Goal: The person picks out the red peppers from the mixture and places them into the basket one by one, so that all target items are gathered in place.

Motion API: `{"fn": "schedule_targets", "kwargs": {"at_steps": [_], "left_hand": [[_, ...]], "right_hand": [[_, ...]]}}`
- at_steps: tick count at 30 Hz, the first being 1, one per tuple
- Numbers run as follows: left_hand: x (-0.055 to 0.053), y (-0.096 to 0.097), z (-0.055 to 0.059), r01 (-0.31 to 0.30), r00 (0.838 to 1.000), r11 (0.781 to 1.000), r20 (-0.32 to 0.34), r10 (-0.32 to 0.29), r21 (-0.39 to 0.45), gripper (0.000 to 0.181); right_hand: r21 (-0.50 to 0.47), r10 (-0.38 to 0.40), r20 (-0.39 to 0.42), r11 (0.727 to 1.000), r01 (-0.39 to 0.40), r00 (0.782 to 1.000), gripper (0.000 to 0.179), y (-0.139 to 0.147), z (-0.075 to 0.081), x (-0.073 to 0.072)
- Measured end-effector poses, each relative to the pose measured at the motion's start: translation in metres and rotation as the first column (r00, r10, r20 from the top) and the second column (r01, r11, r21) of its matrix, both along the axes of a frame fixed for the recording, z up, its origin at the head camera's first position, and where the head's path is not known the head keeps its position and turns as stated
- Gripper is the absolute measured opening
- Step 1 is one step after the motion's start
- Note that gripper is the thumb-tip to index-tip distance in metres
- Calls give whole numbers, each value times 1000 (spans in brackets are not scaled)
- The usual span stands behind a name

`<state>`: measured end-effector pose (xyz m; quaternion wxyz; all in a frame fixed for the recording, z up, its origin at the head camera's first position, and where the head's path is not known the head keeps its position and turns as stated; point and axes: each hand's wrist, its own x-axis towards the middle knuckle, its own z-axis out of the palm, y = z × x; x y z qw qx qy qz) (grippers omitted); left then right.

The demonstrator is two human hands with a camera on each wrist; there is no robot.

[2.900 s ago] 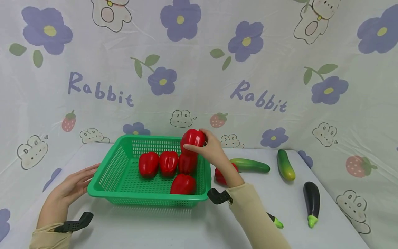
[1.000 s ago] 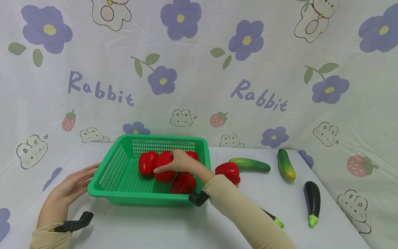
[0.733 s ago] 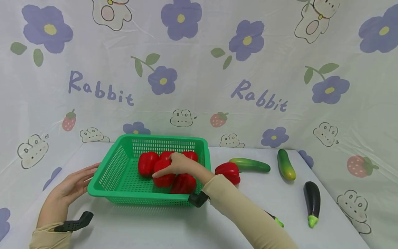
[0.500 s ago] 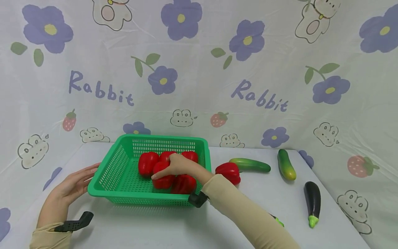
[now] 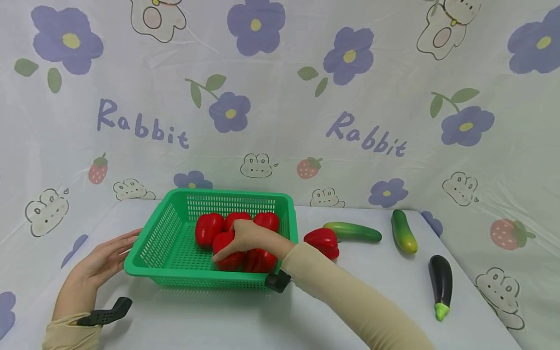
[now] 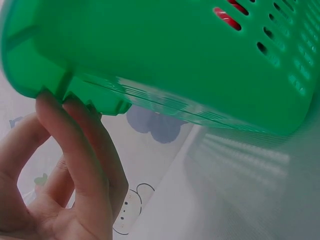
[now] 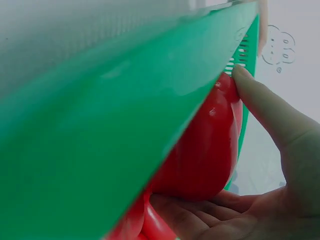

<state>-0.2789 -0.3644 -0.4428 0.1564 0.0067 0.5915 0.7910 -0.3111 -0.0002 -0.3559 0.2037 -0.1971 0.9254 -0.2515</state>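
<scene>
In the head view, my right hand (image 5: 253, 236) is inside a green plastic basket (image 5: 201, 275) and grips a red bell pepper (image 5: 231, 263) near the front wall. The right wrist view has the thumb on one side of this pepper (image 7: 207, 155) and the fingers under the other. Several more red bell peppers lie close around it, among them one at the left (image 5: 208, 230) and one at the back right (image 5: 268, 221). At the basket's left end, my left hand (image 5: 98, 260) touches the rim with its fingertips (image 6: 47, 102), palm away from the wall.
Right of the basket, another red bell pepper (image 5: 323, 243) lies on the white table (image 5: 197, 321). Behind it is a green cucumber (image 5: 354, 232), with a second cucumber (image 5: 403, 232) farther right. A dark eggplant (image 5: 441, 284) lies near the table's right edge. A patterned cloth hangs behind.
My right hand has come from the basket's back right corner down to the left, then slid the pepper toward the front wall. My left hand stays put. The sleeve now covers another eggplant.
</scene>
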Motion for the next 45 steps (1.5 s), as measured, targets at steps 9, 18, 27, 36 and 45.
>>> {"fn": "schedule_targets", "kwargs": {"at_steps": [9,18,27,36,45], "left_hand": [[2,1,1,10,1000,1000,-5,-10,23,35],[4,3,3,9,1000,1000,-7,-9,25,34],[4,3,2,9,1000,1000,-11,-9,19,34],[2,2,0,-3,1000,1000,-16,3,-19,33],[2,2,1,-7,1000,999,-18,6,-52,31]], "right_hand": [[36,18,-7,999,-18,1000,55,0,2,0],[34,44,-28,999,-43,999,53,3,1,1],[53,47,-18,998,-46,999,52,2,-4,3],[92,68,-35,994,-64,997,39,4,-9,8],[72,55,-24,996,-53,998,39,7,-10,8]]}}
